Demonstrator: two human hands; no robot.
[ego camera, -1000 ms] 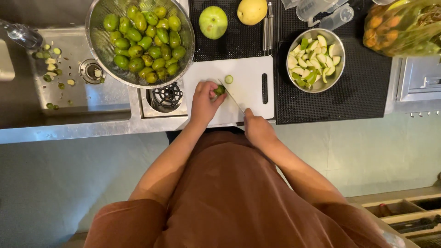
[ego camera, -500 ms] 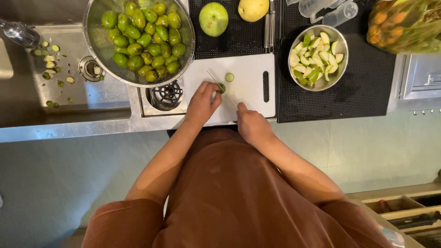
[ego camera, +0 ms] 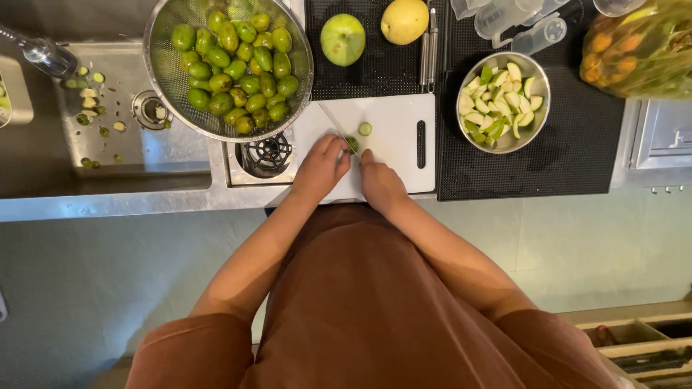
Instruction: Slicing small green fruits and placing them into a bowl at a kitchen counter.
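You are cutting: your left hand point(ego camera: 321, 167) pinches the small green fruit point(ego camera: 351, 145) at the near edge of the white plastic cutting board point(ego camera: 393, 137), your right hand point(ego camera: 380, 184) closes on a thin knife point(ego camera: 337, 128), so the next cut needs fingertips clear.

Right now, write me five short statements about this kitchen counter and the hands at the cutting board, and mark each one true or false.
1. The left hand pins a small green fruit on the white cutting board. True.
2. The colander of green fruits is empty. False: it is piled with whole green fruits.
3. The steel bowl right of the board holds cut pieces. True.
4. The right hand rests inside the sink. False: it is at the board, beside the left hand.
5. A green apple and a yellow fruit lie on the dark mat beyond the board. True.
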